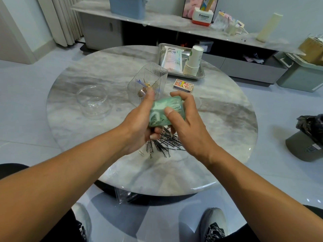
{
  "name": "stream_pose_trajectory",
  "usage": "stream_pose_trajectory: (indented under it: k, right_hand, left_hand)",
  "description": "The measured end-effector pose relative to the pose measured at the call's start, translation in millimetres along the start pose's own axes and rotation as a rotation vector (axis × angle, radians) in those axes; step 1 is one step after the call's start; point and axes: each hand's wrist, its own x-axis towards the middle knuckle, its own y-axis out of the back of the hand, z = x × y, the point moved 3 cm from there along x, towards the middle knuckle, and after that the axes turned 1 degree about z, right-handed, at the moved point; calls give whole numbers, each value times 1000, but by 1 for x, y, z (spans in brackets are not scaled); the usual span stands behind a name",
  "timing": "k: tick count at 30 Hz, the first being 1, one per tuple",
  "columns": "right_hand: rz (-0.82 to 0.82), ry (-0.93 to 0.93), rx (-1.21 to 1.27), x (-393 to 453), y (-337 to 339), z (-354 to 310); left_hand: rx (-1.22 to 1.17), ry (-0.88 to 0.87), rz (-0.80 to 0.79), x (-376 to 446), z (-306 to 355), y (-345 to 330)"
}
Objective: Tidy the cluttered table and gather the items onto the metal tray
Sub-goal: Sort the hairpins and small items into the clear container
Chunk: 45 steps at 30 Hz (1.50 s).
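Both hands hold a green plastic packet (161, 110) above the middle of the round marble table (227, 119). My left hand (138, 126) grips its left side from below, thumb up. My right hand (185, 123) pinches its right side, thumb on top. Under the hands lies a heap of black hairpins (166, 144) with a paper clip beside it. The metal tray (201, 76) stands at the far side, holding a white packet (172, 58) and a stack of paper cups (193, 61).
A ribbed clear box (148, 79) with small items inside stands just behind my left hand. A round clear jar (94, 102) sits to the left. A matchbox (183, 85) lies in front of the tray. A low cabinet runs behind the table.
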Motion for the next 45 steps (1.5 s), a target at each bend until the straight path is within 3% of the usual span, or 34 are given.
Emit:
stream_pose_trajectory:
  k: [11,15,18,22,26,33,35,37,41,45]
  right_hand:
    - [52,-113,-90,2,-5,7]
    - [-22,-225,4,11,-1,7]
    - [41,-258,-5,27,18,7]
    - [200,-338,-387,37,63,27]
    - [165,-471,-872,29,93,61]
    - [205,-601,-962,18,110,96]
    - [229,-580,-1097,15,107,92]
    - [325,-424,-1237,12,96,78]
    - [384,-41,-1048,-10,47,62]
    - [291,-156,-794,-43,14,87]
  left_hand:
    - [144,-221,157,6,-21,2]
    - [259,-245,82,16,-19,2]
    - [346,-240,61,27,-14,2]
    - [437,-200,277,38,-12,27]
    - [727,-280,439,37,-16,51]
    - [1259,-162,353,36,-73,71]
    - [1369,-171,333,36,-87,72]
    - [1404,-205,350,40,-90,71]
    - [1368,-240,393,54,-84,70]
    - [1424,-258,331,62,-83,71]
